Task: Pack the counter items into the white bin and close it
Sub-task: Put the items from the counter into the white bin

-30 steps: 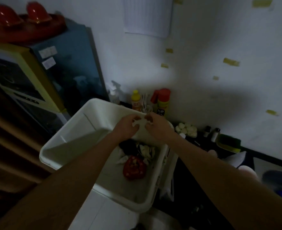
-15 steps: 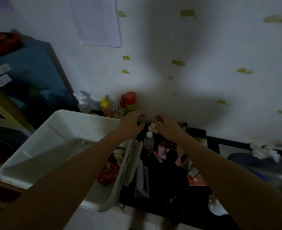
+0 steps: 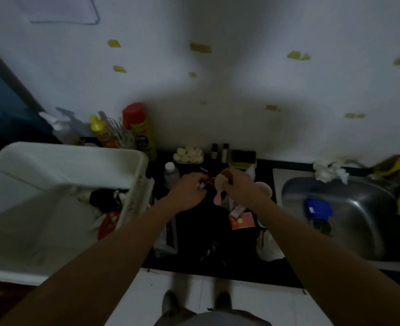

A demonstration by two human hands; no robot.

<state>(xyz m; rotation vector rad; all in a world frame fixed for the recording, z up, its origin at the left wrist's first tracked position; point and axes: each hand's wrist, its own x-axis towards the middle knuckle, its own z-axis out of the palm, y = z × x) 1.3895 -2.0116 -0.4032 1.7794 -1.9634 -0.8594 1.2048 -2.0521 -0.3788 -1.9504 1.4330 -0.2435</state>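
Note:
The white bin (image 3: pixel 53 161) stands open at the left, with a red item (image 3: pixel 108 223) and dark things lying in it. On the black counter (image 3: pixel 194 231) to its right, my left hand (image 3: pixel 189 191) curls over small items. My right hand (image 3: pixel 239 187) pinches a pink spoon-shaped item (image 3: pixel 219 191) whose handle hangs down. Around the hands lie a clear bottle (image 3: pixel 170 172), a tube and red card (image 3: pixel 241 217), and a plastic bag (image 3: pixel 167 241).
Spray bottles and cans (image 3: pixel 140 130) stand against the wall behind the bin. A dish of white balls (image 3: pixel 188 154), two small dark bottles (image 3: pixel 219 150) and a sponge (image 3: pixel 242 157) line the wall. A steel sink (image 3: pixel 359 220) holding a blue item sits at the right.
Both hands left the bin's rim and moved right, down onto the counter items. My right hand now holds the pink item. The view swung right, showing the sink.

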